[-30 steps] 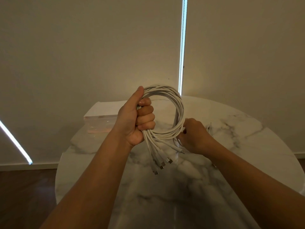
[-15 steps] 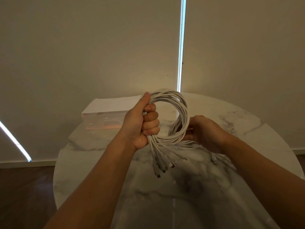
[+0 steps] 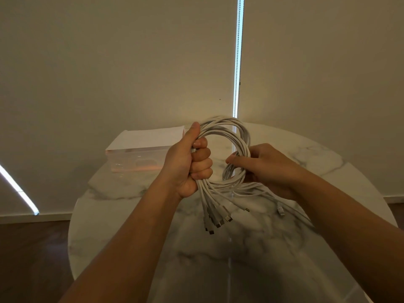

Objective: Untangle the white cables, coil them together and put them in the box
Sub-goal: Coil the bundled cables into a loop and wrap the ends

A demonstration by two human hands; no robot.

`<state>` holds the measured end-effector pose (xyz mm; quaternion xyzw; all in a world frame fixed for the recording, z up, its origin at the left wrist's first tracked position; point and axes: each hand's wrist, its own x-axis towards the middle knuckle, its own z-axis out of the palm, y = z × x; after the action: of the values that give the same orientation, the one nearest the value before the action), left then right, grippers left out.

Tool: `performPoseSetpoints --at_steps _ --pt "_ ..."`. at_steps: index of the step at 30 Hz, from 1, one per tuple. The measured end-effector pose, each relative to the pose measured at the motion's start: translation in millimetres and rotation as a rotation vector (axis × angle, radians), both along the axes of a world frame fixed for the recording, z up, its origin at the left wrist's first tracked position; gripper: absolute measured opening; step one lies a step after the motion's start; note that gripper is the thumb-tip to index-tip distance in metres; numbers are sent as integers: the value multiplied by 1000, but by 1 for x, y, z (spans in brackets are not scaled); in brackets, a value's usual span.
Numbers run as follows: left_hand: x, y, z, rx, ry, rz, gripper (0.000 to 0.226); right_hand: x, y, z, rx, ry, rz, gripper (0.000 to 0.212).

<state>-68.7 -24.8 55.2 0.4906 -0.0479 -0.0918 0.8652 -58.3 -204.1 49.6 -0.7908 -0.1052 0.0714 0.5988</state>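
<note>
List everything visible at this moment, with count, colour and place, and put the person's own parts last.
white cables: several, exact count unclear, white, coiled into one loop held above the table
connectors: several, white with metal tips, hanging loose below the loop
box: one, clear plastic, far left of the table
sheet or lid: one, white, at the box's top; whether it lies on the box or behind it is unclear
table: one, round, white marble with grey veins, under the hands
blinds: two, beige, behind the table
light gap: one, bright, vertical, between the blinds
floor: dark wood, lower left
left hand: one, grips the loop's left side
right hand: one, holds the loop's right side
</note>
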Motion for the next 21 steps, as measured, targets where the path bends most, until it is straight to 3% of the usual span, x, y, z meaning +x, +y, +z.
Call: performPoseSetpoints --at_steps 6,14,21 --pt "-3 1 -4 19 -8 10 47 -4 3 13 12 80 -43 20" --pt "0 -5 -8 15 10 2 48 -16 1 21 442 372 33 22" --pt "2 -6 -10 73 -22 25 48 -19 3 10 426 382 -61 16"
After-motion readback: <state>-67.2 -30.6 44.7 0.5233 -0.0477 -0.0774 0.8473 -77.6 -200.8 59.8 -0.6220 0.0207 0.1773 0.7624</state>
